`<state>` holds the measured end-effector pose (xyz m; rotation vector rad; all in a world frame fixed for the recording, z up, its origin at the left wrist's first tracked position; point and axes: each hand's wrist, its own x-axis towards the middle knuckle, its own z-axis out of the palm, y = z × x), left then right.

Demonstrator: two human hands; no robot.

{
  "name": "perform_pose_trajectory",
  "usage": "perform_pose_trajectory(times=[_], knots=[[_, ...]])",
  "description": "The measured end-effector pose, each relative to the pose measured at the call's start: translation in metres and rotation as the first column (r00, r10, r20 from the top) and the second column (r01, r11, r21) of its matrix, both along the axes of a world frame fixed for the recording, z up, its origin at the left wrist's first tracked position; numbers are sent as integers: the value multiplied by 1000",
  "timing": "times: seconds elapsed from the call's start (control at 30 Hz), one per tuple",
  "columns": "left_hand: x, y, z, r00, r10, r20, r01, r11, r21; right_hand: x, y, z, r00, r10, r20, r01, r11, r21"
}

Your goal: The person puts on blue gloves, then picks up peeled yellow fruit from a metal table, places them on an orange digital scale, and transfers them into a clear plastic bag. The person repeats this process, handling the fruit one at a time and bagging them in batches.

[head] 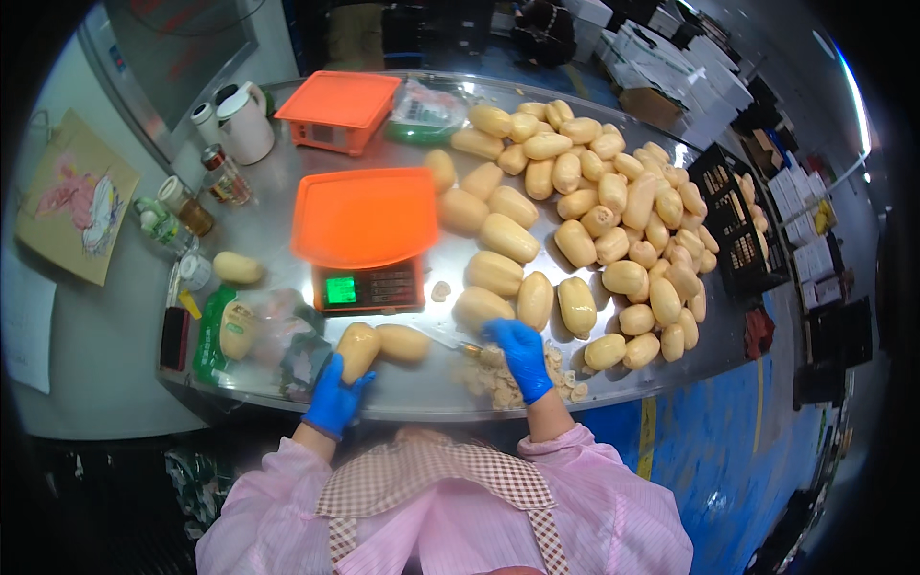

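My left hand, in a blue glove, grips a peeled lotus root segment near the table's front edge. Another lotus root segment lies just right of it. My right hand, also gloved in blue, is over a heap of thin root slices; its fingertips are by a knife lying on the metal, and whether they hold it I cannot tell. Beyond my hands stands a digital scale with an orange tray and a lit green display. Several lotus root segments lie right of the scale.
A large pile of lotus roots covers the table's right part, beside a black crate. At the left are plastic packaging bags, jars and a white kettle. A second orange scale stands at the back. A person crouches beyond the table.
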<state>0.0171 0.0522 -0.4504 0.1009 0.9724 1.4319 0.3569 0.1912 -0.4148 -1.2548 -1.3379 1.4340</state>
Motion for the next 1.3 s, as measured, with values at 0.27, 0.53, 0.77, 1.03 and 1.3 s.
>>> perform_pose_trajectory(times=[0.27, 0.53, 0.77, 1.03, 1.3], knots=[[10, 18, -16, 945, -182, -271, 143, 977, -158, 159, -9, -10, 813, -578, 66, 541, 793, 282], [24, 19, -7, 642, -615, -457, 393, 776, -492, 224, -31, -38, 674, -735, 76, 685, 661, 307], [28, 16, 5, 596, -619, -511, 415, 782, -465, 193, -35, -73, 609, -773, 175, 696, 628, 350], [25, -2, -44, 147, -469, -871, 428, 824, -371, 190, 7, -31, 653, -687, -318, 686, 715, -135], [27, -6, -46, -32, -467, -884, 366, 817, -445, 250, -47, -45, 401, -883, -242, 874, 448, -188]])
